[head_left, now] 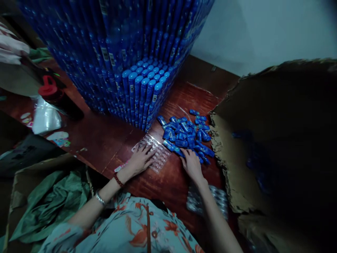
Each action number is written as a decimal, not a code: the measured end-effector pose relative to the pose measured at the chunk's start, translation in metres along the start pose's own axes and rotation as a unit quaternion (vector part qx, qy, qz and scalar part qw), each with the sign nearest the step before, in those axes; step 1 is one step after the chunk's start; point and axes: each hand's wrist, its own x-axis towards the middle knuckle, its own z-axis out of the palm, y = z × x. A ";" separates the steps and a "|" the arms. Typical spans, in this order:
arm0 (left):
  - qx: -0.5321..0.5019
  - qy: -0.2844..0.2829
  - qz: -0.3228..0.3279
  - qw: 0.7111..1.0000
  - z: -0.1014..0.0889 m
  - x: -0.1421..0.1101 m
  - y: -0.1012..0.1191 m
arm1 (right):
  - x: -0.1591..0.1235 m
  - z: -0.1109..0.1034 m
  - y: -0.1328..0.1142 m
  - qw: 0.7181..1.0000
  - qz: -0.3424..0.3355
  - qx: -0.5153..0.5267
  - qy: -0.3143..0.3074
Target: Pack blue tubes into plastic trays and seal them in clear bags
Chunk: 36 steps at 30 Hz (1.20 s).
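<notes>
Head view: Left hand [140, 160] flat, fingers spread on one clear blister tray [161, 159]. Right hand [192, 164], fingers bent, at near edge of one heap of small blue packs [181, 136], too many to count; grip unclear. One red-lidded bottle [61, 100] beside one tall stack of blue tubes [113, 66].

a pale, bluish-grey wall [284, 31] rises at the upper right, dimly lit. below it runs a reddish-brown table [105, 140] with scuffed, streaked wood and a faint glare near its middle. the far left corner and the right side sink into deep shadow.
</notes>
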 end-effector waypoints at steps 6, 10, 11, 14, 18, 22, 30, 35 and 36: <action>0.013 -0.025 -0.093 0.995 0.018 -0.035 0.034 | -0.021 0.005 -0.004 0.988 0.041 0.142 0.049; 0.003 -0.003 -0.096 0.995 0.014 -0.041 0.043 | -0.022 0.000 -0.024 0.943 0.106 0.307 0.067; 0.003 -0.006 -0.080 0.997 0.014 -0.039 0.042 | -0.019 -0.002 -0.031 0.932 0.107 0.342 0.055; 0.006 -0.026 -0.037 0.999 0.017 -0.030 0.037 | -0.006 -0.004 -0.051 0.919 0.063 0.388 0.019; 0.019 -0.030 -0.030 0.999 0.026 -0.026 0.031 | 0.011 -0.001 -0.057 0.930 0.018 0.367 -0.003; 0.021 -0.022 -0.028 0.999 0.030 -0.029 0.030 | 0.017 -0.001 -0.048 0.940 0.049 0.333 -0.052; 0.015 -0.020 -0.027 0.999 0.031 -0.028 0.030 | 0.018 -0.035 -0.076 0.990 -0.126 0.016 -0.069; 0.014 -0.030 -0.024 0.999 0.034 -0.028 0.035 | 0.028 -0.038 -0.112 0.970 -0.203 -0.083 -0.105; 0.013 -0.031 -0.024 0.999 0.035 -0.028 0.036 | 0.031 -0.038 -0.117 0.965 -0.219 -0.095 -0.112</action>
